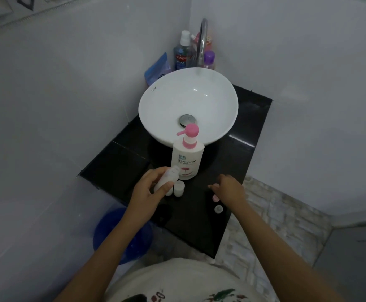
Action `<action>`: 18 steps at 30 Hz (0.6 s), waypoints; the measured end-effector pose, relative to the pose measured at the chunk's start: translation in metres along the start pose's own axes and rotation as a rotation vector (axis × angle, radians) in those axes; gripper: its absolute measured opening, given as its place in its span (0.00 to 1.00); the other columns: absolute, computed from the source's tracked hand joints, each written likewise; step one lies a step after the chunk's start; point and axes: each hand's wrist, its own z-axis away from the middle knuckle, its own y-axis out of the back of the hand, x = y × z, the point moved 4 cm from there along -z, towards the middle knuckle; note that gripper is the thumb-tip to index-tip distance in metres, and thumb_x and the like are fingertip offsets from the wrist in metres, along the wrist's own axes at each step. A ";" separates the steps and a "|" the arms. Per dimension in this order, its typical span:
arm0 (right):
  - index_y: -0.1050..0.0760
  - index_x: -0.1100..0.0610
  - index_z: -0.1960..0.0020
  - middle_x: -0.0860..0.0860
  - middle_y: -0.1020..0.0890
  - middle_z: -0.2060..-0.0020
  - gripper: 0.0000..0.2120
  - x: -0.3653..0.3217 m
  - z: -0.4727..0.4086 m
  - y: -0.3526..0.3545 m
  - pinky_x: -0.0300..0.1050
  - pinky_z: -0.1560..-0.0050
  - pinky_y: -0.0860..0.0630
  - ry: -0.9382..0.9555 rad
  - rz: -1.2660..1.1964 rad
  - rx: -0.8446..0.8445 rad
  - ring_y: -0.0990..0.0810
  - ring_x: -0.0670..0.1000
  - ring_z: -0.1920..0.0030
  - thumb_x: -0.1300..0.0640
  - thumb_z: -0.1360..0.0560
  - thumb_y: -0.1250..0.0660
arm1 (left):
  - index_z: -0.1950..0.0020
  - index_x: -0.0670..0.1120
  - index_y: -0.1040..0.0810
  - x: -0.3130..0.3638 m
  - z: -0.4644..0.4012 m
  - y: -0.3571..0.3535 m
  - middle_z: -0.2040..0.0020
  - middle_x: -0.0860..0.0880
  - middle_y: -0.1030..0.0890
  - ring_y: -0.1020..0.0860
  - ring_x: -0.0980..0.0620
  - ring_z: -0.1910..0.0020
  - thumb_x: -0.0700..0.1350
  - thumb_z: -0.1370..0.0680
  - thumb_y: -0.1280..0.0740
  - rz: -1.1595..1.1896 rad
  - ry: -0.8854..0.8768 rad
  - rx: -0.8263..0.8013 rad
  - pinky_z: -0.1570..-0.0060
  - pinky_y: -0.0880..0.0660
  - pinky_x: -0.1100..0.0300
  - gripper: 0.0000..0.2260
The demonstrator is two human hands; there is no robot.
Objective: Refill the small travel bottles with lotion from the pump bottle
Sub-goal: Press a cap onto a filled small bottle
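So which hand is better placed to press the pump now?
The right hand, probably: it looks empty above the counter, while the left hand holds a small bottle beside the pump bottle.

A white pump bottle (187,159) with a pink pump stands upright on the black counter. One small white travel bottle (165,178) is tilted, uncapped; two more (178,188) stand just beside it.
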 end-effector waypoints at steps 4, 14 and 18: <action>0.27 0.59 0.49 0.56 0.22 0.50 0.13 -0.002 -0.005 -0.007 0.48 0.54 0.26 -0.016 0.018 -0.091 0.21 0.56 0.52 0.49 0.24 0.36 | 0.35 0.49 0.25 0.000 0.004 0.000 0.41 0.54 0.24 0.26 0.70 0.46 0.43 0.23 0.34 -0.014 0.014 -0.014 0.53 0.29 0.77 0.16; 0.24 0.54 0.49 0.51 0.19 0.56 0.08 -0.023 0.025 0.021 0.43 0.63 0.21 0.046 -0.632 -0.027 0.18 0.51 0.58 0.53 0.26 0.32 | 0.42 0.47 0.23 0.002 0.012 0.003 0.47 0.53 0.20 0.22 0.61 0.50 0.42 0.24 0.32 0.029 0.051 0.028 0.56 0.26 0.73 0.11; 0.21 0.55 0.51 0.52 0.16 0.59 0.07 -0.047 0.066 0.057 0.32 0.66 0.24 0.225 -0.985 -0.086 0.19 0.42 0.65 0.56 0.28 0.29 | 0.41 0.45 0.23 0.001 0.012 0.001 0.45 0.52 0.20 0.22 0.61 0.48 0.42 0.24 0.33 0.057 0.055 -0.003 0.53 0.26 0.73 0.12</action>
